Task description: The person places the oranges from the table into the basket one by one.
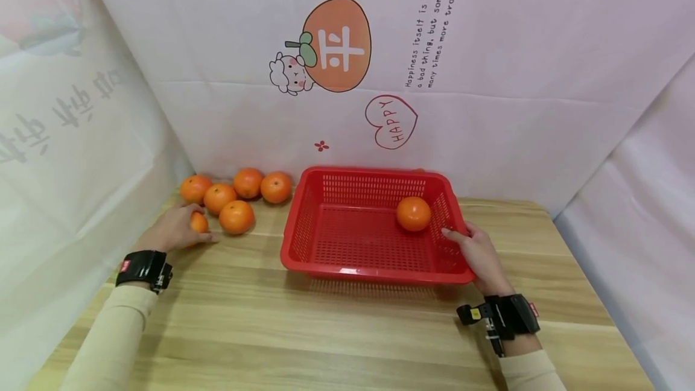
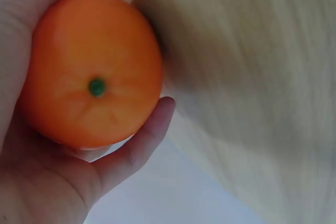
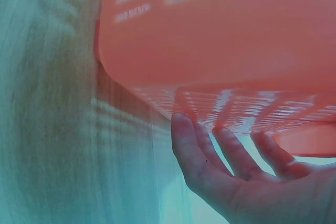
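Observation:
At the left end of the wooden table my left hand (image 1: pixel 176 228) grips an orange (image 1: pixel 198 222). In the left wrist view, thumb and fingers curve round this orange (image 2: pixel 94 66), its green stem spot showing. On the other side, my right hand (image 1: pixel 480 255) holds the right end of a red plastic basket (image 1: pixel 380 276), thumb over the rim. Fingertips of that hand (image 3: pixel 236 166) meet the basket's slotted outer face in the right wrist view. One orange (image 1: pixel 414 214) lies inside the basket, towards its right end.
Several more oranges (image 1: pixel 236 217) sit grouped between the left hand and the basket, near the table's back edge. A printed white cloth (image 1: pixel 233 119) hangs behind the table (image 1: pixel 304 343), with more white cloth at both sides.

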Available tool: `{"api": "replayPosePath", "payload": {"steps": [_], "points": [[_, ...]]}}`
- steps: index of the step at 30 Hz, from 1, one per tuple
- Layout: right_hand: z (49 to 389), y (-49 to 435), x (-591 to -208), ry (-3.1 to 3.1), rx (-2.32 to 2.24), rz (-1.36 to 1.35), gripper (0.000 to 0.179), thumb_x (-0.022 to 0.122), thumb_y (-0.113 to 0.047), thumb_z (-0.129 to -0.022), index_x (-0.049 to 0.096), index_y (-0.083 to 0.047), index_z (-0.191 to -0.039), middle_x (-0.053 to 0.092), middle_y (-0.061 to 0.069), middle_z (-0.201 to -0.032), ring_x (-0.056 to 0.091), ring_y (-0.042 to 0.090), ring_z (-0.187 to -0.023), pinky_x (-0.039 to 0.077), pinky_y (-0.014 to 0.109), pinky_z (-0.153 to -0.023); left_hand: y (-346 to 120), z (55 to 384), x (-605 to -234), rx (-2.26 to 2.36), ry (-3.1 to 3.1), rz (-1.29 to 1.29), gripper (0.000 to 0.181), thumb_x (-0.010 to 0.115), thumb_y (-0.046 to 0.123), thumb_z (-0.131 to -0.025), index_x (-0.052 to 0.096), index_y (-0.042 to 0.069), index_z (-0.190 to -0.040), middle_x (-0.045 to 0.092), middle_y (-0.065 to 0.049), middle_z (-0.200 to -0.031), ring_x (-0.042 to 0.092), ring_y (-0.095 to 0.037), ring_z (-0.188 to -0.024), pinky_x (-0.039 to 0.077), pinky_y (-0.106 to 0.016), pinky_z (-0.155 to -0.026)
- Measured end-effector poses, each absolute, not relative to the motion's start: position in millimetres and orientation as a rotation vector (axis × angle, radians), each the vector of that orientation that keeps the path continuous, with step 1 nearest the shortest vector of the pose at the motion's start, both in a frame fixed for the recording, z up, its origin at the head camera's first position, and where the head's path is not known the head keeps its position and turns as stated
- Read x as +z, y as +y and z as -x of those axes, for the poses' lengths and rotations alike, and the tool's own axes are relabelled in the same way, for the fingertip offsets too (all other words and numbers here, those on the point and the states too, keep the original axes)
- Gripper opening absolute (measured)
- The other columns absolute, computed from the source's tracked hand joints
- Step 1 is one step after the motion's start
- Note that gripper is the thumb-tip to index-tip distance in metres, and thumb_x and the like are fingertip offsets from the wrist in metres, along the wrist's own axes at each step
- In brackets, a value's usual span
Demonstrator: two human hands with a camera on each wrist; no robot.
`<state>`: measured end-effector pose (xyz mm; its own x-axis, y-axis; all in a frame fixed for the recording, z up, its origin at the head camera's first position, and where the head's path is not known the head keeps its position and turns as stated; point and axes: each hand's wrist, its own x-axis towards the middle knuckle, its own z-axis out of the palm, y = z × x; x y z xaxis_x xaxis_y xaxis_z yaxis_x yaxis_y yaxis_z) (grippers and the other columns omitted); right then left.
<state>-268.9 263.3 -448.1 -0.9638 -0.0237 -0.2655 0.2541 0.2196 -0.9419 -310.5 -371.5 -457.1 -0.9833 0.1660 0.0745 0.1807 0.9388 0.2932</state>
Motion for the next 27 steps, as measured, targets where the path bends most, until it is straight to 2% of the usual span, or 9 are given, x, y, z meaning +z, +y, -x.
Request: {"api": "replayPosePath", "payload": {"steps": [4,8,15,20,27], "points": [[268.7,263.0,-447.2,2.264,-1.826,-0.215,0.068,0.054,-0.040,-0.109,0.029,-0.013,-0.165,0.052,0.021,-0.154,0.070,0.020,-0.116,0.062,0.039,-0.097,-371.4,312.7,-459.6,-0.467,-3.036,0.275,0.070,0.091,0.052,-0.076,0.065,-0.001,-0.113,0.070,-0.021,-0.103,0.065,-0.037,-0.091,0.053,-0.054,-0.082],[267.3,261.9,-446.0,2.278,-1.829,-0.216,0.068,0.055,-0.039,-0.108,0.030,-0.011,-0.165,0.053,0.022,-0.153,0.070,0.020,-0.116,0.062,0.039,-0.097,-369.9,312.7,-458.4,-0.459,-3.045,0.282,0.069,0.091,0.045,-0.076,0.064,-0.004,-0.117,0.071,-0.022,-0.104,0.066,-0.039,-0.091,0.053,-0.056,-0.083],[265.4,260.2,-443.6,2.280,-1.848,-0.211,0.067,0.055,-0.037,-0.109,0.031,-0.009,-0.164,0.052,0.024,-0.153,0.070,0.019,-0.115,0.061,0.040,-0.098,-368.5,310.7,-457.3,-0.446,-3.043,0.310,0.060,0.088,0.033,-0.076,0.063,-0.004,-0.115,0.070,-0.021,-0.098,0.065,-0.034,-0.082,0.053,-0.053,-0.077],[265.8,260.1,-443.8,2.277,-1.851,-0.214,0.066,0.055,-0.037,-0.109,0.031,-0.009,-0.164,0.051,0.024,-0.154,0.070,0.020,-0.116,0.061,0.040,-0.099,-369.1,310.9,-459.2,-0.423,-3.050,0.307,0.063,0.084,0.030,-0.077,0.060,-0.008,-0.122,0.070,-0.022,-0.097,0.064,-0.035,-0.082,0.054,-0.054,-0.077],[266.4,261.7,-445.3,2.289,-1.839,-0.225,0.066,0.054,-0.037,-0.109,0.032,-0.009,-0.163,0.051,0.024,-0.153,0.069,0.024,-0.118,0.062,0.039,-0.098,-369.9,312.2,-461.6,-0.403,-3.039,0.320,0.063,0.083,0.029,-0.076,0.060,-0.009,-0.122,0.070,-0.021,-0.096,0.065,-0.035,-0.082,0.054,-0.054,-0.077]]}}
